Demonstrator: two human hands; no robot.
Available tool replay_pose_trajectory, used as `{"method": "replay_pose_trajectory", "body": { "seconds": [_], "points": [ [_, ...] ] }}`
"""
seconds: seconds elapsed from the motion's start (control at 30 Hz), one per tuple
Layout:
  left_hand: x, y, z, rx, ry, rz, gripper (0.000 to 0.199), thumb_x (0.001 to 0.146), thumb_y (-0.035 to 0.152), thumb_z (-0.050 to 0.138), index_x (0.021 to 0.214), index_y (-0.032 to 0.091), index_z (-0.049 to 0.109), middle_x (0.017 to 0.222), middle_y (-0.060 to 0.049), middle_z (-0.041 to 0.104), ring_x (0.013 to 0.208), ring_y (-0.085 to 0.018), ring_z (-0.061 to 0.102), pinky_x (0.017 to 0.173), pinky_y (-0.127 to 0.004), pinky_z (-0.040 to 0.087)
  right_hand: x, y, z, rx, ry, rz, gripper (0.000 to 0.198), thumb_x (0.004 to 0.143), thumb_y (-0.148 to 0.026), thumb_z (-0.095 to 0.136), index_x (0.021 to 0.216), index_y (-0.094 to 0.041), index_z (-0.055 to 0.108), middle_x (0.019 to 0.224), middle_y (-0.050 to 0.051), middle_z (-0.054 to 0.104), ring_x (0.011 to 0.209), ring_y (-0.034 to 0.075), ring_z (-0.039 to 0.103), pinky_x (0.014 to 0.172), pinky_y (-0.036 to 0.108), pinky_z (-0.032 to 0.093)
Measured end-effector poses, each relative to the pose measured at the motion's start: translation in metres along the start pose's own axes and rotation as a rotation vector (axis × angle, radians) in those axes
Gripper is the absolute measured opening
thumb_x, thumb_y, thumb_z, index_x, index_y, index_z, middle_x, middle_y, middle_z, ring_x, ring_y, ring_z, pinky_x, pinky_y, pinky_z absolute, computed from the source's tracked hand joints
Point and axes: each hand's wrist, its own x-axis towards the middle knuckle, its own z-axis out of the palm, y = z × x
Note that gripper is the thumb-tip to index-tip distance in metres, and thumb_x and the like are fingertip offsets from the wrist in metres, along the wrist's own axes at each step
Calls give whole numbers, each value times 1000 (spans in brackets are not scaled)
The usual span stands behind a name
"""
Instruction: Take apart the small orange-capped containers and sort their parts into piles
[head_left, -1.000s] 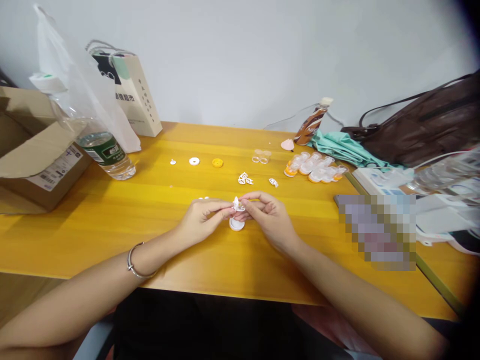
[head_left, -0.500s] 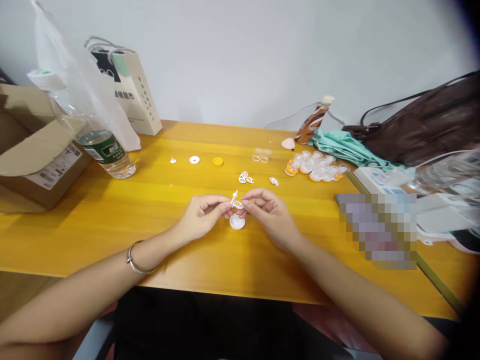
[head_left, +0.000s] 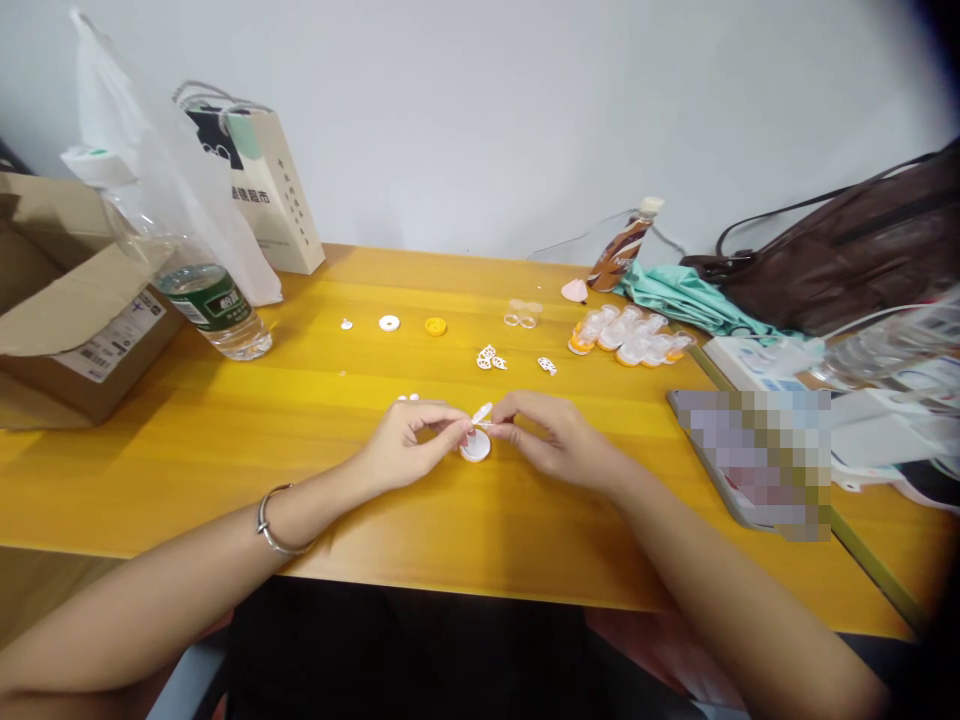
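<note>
**A yellow desk with small parts spread across it**

The yellow wooden desk [head_left: 315, 480] runs to the wall. Both hands rest near its middle; a white round cap [head_left: 475, 447] lies between the left hand [head_left: 405, 445] and the right hand [head_left: 559, 440]. Just beyond the hands lie white cut-out pieces [head_left: 489, 357], then a white disc [head_left: 388, 322] and a yellow disc [head_left: 435, 325]. Far to the left of the left hand lie a water bottle [head_left: 214, 305] and a cardboard box [head_left: 67, 310]. Beyond the right hand sit clear orange-based capsules [head_left: 630, 338].
</note>
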Motion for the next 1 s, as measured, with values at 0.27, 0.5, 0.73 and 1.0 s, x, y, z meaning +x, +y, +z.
{"method": "replay_pose_trajectory", "body": {
  "seconds": [0.27,0.5,0.73,1.0],
  "points": [
    [0,-5,-6,100,39,36,19,83,25,54,76,14,69,69,-4,68,62,-12,60,61,-23,49,-3,7,-7,143,-46,96,16,84,-32,52,75,-20,57,67,0,61,60,12,54,60,25,44],
    [7,-13,-14,33,190,-16,16,80,27,58,80,14,67,69,-3,69,61,-11,63,58,-20,53,13,59,-9,-36,360,274,18,74,-36,62,71,-18,59,66,0,61,61,12,53,60,26,42],
    [5,-8,-6,97,132,11,16,81,25,57,76,15,67,69,-3,69,61,-11,63,57,-19,52,31,88,6,-188,396,273,14,74,-31,59,76,-18,65,71,3,64,62,13,52,63,28,43],
    [4,-13,-6,142,106,-10,18,83,28,54,79,15,67,72,-3,69,64,-11,62,59,-21,50,26,62,7,37,474,320,19,73,-36,61,79,-18,65,74,2,64,66,13,55,66,28,44]
  ]
}}
